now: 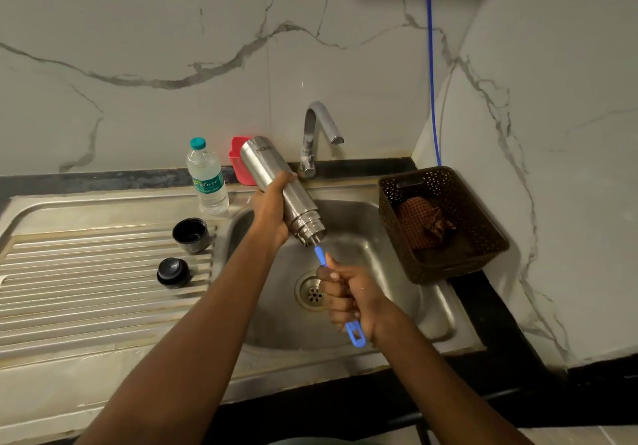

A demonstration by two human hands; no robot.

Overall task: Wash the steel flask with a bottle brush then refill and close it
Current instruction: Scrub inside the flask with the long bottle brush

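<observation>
My left hand grips the steel flask around its middle and holds it tilted over the sink, mouth pointing down and toward me. My right hand is fisted around the blue handle of the bottle brush. The handle runs up into the flask's mouth, and the bristle end is hidden inside. The flask's black cup lid and black stopper stand on the ribbed drainboard to the left.
A plastic water bottle with a teal cap stands behind the drainboard, beside a red holder. The chrome tap rises behind the basin, no water running. A brown perforated basket holding a checked cloth sits right of the sink.
</observation>
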